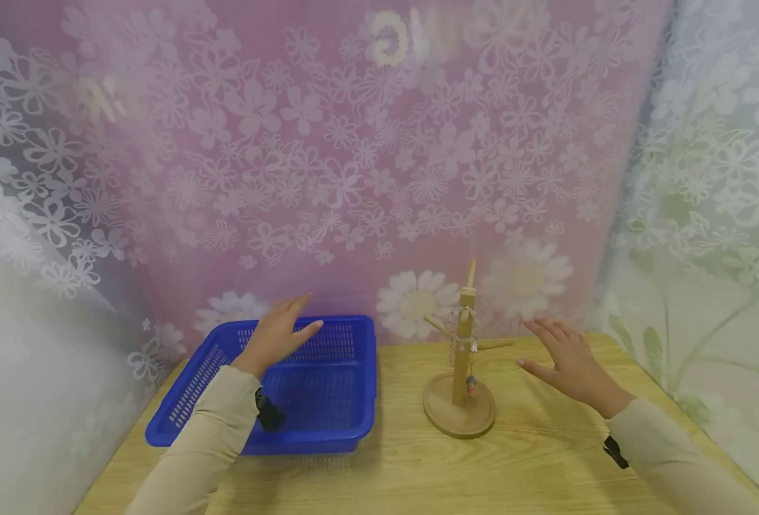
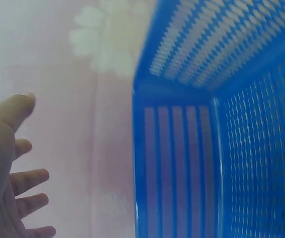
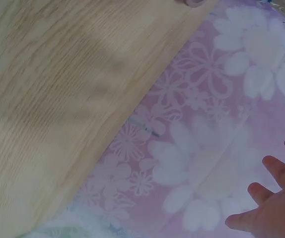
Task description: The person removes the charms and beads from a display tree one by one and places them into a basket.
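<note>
My left hand (image 1: 275,339) hovers over the left part of a blue plastic basket (image 1: 368,386), its fingers spread and holding nothing. In the left wrist view that hand (image 2: 3,173) appears beside the basket's slotted wall (image 2: 140,163), apart from it. To the right of a wooden jewelry stand (image 1: 461,372) my right hand (image 1: 569,368) is held in the air with loose, straight fingers. Small pieces of jewelry (image 1: 472,386) dangle from the stand's post and pegs; their exact kinds are too small to tell. The right wrist view shows the right hand (image 3: 276,203) with nothing in it.
Both things stand on a wood-grain table (image 1: 405,465), the basket at left and the stand right of centre. A pink floral curtain (image 1: 353,179) hangs behind the table's back edge. Pale floral sheets (image 1: 707,286) close off the sides.
</note>
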Motion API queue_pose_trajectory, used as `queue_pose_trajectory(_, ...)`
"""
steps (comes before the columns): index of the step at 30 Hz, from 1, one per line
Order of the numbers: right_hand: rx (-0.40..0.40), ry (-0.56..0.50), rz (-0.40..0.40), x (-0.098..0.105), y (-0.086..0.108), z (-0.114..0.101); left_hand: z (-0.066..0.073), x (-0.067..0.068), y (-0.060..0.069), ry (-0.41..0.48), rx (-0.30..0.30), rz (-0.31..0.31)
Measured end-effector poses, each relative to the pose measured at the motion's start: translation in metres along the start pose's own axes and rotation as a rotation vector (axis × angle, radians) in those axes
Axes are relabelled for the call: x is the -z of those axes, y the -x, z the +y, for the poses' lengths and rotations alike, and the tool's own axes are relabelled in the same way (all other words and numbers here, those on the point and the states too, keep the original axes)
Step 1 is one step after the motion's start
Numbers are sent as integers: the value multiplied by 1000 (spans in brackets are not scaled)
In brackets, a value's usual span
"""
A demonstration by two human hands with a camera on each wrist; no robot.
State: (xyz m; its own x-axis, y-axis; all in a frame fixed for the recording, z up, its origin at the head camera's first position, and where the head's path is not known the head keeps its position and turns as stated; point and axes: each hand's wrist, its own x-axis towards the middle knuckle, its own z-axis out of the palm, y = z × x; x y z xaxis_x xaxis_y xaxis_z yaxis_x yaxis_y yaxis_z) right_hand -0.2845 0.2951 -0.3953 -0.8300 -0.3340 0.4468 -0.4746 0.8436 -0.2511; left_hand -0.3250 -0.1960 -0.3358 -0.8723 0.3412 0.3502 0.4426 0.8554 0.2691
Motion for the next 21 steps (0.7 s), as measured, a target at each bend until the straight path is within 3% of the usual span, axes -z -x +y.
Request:
queue_pose_trajectory(5, 33, -88, 50, -5, -2, -4, 21, -4, -6, 122, -10, -20)
queue_pose_trajectory(11, 9, -234, 6, -13, -1, -13, 54, -10, -8, 239, -33, -54)
queue_pose_trajectory(15, -11, -296, -9, -17, -2, -17, 75, -16, -11, 281, -81, -65)
queue_pose_trajectory(21, -35, -360, -18, -23, -7, -24, 97, -23, -14, 325, -155, -35)
